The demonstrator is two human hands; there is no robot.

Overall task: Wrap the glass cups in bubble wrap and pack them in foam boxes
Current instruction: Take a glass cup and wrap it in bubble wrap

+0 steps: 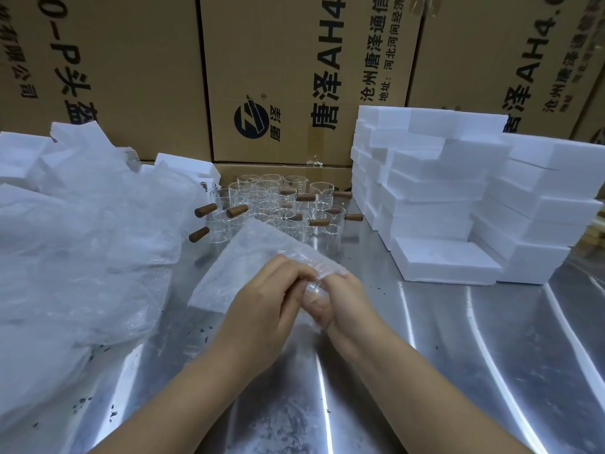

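Glass cup (311,288), centre frame: likely fragile, slippery. Right hand (343,301) grip closed round its body; left hand (266,299) pinching soft bubble wrap (242,257).

You see white foam boxes (458,191), clear glass cups (281,204) with brown handles (237,210), a shiny silver bench (491,355), and tan cardboard boxes (294,77) with black letters.

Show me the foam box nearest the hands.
The single box lying flat on the table, in front of the right-hand stacks; every other box sits farther back.
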